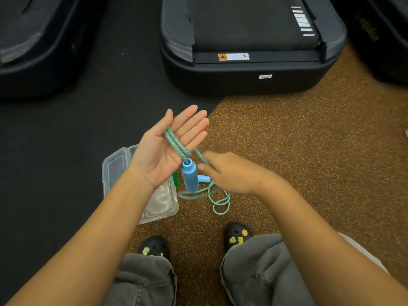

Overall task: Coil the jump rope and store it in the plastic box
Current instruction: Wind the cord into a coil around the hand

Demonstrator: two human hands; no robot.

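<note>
Clogs point(237, 236) nearest, just short of the clear plastic box point(114, 166) lying open on the floor. Loose jump rope point(217, 200) and one blue handle point(203, 178) right of the box; right hand point(229, 171) pinching a strand above. Left hand point(170, 144) flat open over the box, rope across the palm, second handle point(189, 177) dangling below; treadmill point(251, 47) beyond

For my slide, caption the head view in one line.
Left hand, palm open, carries rope wraps while right hand feeds more beside the open plastic box.
</note>
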